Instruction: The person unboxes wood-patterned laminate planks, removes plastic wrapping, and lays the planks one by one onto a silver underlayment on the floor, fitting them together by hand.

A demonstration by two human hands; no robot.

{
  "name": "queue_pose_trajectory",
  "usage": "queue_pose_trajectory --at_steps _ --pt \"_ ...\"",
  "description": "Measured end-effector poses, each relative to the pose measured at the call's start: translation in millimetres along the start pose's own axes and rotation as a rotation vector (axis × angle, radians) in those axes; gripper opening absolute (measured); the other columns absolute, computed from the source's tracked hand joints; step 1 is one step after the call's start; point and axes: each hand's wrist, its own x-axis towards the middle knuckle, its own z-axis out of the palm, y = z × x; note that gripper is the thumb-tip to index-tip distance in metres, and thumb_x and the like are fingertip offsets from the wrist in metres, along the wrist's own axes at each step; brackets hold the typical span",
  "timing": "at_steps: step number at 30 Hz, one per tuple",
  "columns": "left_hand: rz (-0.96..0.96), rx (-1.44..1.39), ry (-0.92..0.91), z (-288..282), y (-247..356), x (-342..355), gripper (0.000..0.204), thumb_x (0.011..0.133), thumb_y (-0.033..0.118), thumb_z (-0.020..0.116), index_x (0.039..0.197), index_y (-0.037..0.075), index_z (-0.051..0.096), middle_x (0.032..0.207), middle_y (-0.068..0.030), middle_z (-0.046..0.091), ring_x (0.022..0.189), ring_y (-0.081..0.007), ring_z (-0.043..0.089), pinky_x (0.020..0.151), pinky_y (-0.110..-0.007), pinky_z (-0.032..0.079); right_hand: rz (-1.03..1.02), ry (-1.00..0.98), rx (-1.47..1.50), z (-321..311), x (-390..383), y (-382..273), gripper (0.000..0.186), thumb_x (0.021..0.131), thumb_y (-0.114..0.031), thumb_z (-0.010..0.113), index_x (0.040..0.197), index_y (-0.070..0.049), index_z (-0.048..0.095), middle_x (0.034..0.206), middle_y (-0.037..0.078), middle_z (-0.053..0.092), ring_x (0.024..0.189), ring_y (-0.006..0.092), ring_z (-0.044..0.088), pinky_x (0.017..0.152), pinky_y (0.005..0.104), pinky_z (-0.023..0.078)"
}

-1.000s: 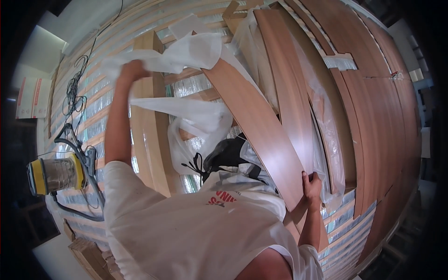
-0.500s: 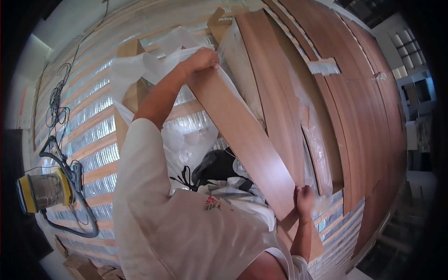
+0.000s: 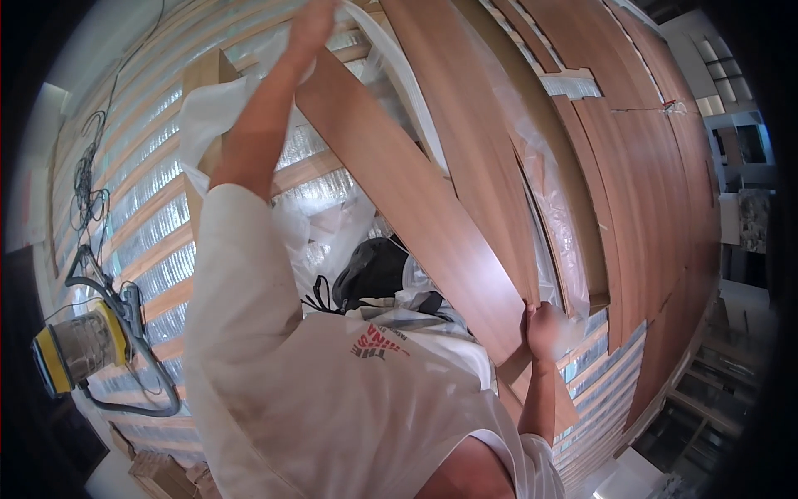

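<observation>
Plank [image 3: 416, 200], long, stiff, probably awkward more than heavy, lifted aslant over plastic wrap [image 3: 532, 200] and battens [image 3: 150, 249], gripped at opposite ends: left hand [image 3: 312, 21] closed over far end, right hand [image 3: 544, 328] clasping near edge.

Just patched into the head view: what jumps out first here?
The long brown plank running diagonally across the middle, with the left hand at its far end near the top edge and the right hand gripping its near end at centre right. Right of it, more brown planks lie side by side over a silvery foil underlay. A yellow vacuum sits at the far left.
</observation>
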Motion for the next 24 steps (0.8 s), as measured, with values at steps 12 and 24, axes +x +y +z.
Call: queue_pose_trajectory --at_steps 12,24 --pt "-0.615 0.757 -0.415 -266.8 -194.5 -168.2 0.03 0.094 0.024 0.046 0.105 0.002 0.063 0.095 -0.0225 0.063 0.095 -0.0369 0.06 0.077 -0.049 0.05 0.273 -0.068 0.118 51.3 -32.1 56.8 0.036 0.093 -0.038 0.053 0.089 -0.002 0.055 0.079 0.021 0.057 0.071 0.0358 0.055 0.068 0.0462 0.043" --pt "-0.36 0.663 -1.196 -155.6 -18.7 -557.9 0.026 0.074 0.03 0.068 0.085 0.006 0.071 0.086 -0.0165 0.069 0.085 -0.0329 0.067 0.076 -0.046 0.052 0.012 0.002 0.048 77.7 -16.7 57.4 0.045 0.086 -0.044 0.062 0.08 0.0 0.052 0.069 0.018 0.053 0.064 0.0322 0.051 0.062 0.0444 0.042"
